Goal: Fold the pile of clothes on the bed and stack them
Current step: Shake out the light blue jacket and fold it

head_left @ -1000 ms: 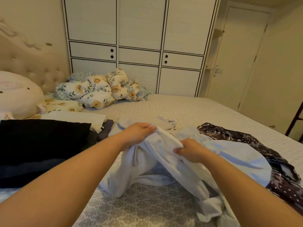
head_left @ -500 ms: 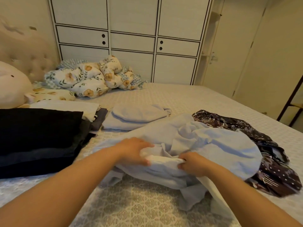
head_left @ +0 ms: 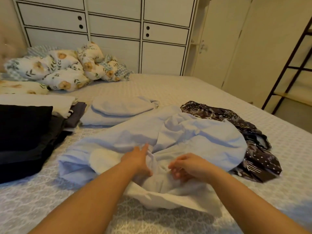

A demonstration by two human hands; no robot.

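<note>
pale blue garment (head_left: 194,137) rumpled mid-bed; dark patterned garment (head_left: 253,142) crumpled beside; folded dark stack (head_left: 23,132) far side.

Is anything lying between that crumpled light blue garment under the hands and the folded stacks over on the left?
Nothing visible blocks it. The light blue garment lies under the left hand and right hand. Only bare bedspread separates it from the dark folded stack and the folded blue pile.
</note>
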